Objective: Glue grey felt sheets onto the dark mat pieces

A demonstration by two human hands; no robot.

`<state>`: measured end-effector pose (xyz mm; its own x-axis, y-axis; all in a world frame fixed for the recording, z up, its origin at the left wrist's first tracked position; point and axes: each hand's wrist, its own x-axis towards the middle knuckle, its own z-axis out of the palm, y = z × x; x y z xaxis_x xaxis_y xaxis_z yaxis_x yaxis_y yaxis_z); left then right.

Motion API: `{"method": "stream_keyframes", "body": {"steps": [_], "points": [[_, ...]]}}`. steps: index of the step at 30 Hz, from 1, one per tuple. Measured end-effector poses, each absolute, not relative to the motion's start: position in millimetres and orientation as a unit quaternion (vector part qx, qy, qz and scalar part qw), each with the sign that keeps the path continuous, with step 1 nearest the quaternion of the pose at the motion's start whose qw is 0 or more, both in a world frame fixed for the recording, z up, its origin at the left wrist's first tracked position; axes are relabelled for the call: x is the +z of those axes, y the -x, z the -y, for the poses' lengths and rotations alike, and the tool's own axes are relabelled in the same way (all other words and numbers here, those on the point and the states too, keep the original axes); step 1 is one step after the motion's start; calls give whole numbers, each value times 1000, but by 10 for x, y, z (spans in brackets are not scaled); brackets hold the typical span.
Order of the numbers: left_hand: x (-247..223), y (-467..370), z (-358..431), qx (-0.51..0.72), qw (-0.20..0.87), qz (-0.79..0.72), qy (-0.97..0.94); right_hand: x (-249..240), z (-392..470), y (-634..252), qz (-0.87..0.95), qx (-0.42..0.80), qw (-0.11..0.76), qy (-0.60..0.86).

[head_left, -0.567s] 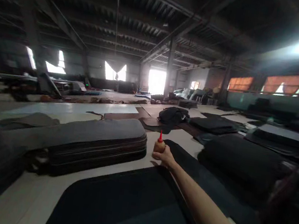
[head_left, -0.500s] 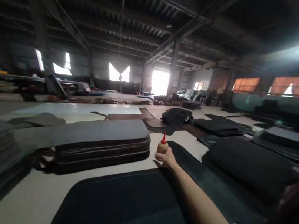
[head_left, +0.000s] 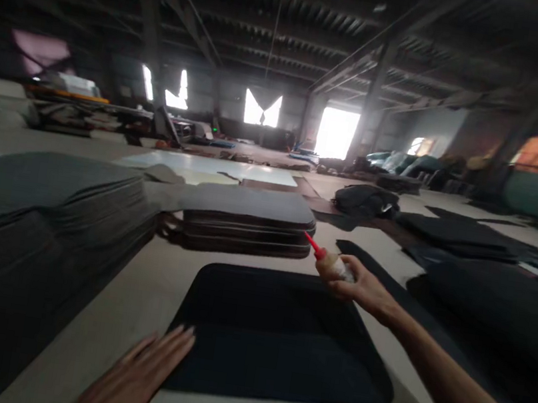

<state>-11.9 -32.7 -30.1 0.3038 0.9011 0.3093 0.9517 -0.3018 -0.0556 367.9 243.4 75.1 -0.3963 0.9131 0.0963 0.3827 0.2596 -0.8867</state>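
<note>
The bottle (head_left: 335, 265) is tilting, red nozzle pointing up-left toward the pad stack (head_left: 246, 221), over the far right corner of the dark panel (head_left: 279, 338). The right hand (head_left: 362, 288) is clamping it. The left hand (head_left: 141, 378), fingers spread flat, is hovering at the panel's near left edge.

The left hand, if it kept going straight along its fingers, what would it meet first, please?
Probably the dark rounded panel: the left hand lies flat, fingertips already at its near-left edge, though contact is unclear.
</note>
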Motion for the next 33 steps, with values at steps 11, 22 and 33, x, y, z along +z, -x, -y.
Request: {"method": "stream_keyframes", "body": {"steps": [11, 22, 33], "points": [[34, -229, 410, -165, -77, 676, 714, 981, -1475, -3558, 762, 411, 239, 439], [-32, -203, 390, -191, -70, 692, 693, 872, -1059, -2658, 882, 328, 205, 268], [4, -235, 388, -205, -91, 696, 682, 897, -1034, -2362, 922, 257, 182, 224]]}}
